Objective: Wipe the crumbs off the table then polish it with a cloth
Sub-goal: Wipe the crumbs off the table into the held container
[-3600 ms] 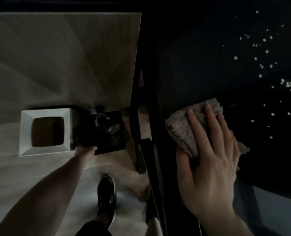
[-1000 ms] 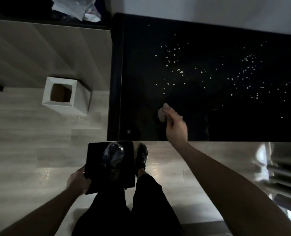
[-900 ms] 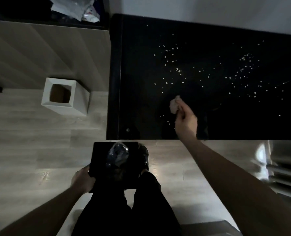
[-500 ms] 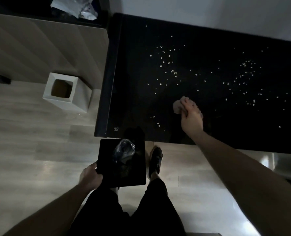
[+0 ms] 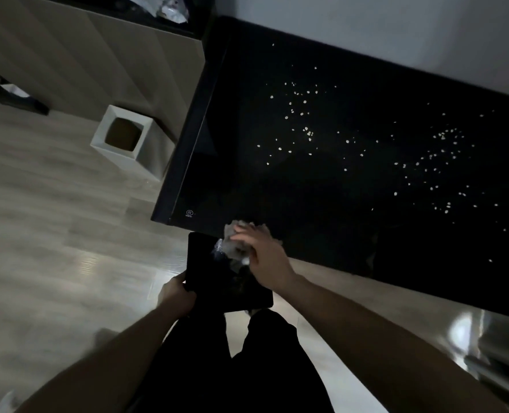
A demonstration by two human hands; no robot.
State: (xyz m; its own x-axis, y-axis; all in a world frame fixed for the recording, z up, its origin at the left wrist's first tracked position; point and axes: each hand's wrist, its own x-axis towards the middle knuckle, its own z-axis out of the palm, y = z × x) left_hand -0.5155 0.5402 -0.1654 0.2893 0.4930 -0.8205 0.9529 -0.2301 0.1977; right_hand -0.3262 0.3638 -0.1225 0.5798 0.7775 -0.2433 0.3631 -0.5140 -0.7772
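Dim, blurred view, right hand [image 5: 265,257] clutching cloth [image 5: 235,234] at black table [image 5: 321,192] edge over tray [image 5: 205,263] gripped by left hand [image 5: 177,295], crumbs [image 5: 300,126] scattered, white bin [image 5: 123,138] on wood floor [image 5: 53,234].

The black table [image 5: 351,222] has a glossy top with a small round logo [image 5: 189,213] near its front left corner. Pale crumbs [image 5: 299,114] lie scattered directly on it — one loose cluster toward the back left, another spread over the right side — while a crumpled cloth [image 5: 234,228] rests on its front edge. The light wood-look floor [image 5: 53,234] carries the table, and a white square bin [image 5: 122,141] stands on it just beside the table's left end.
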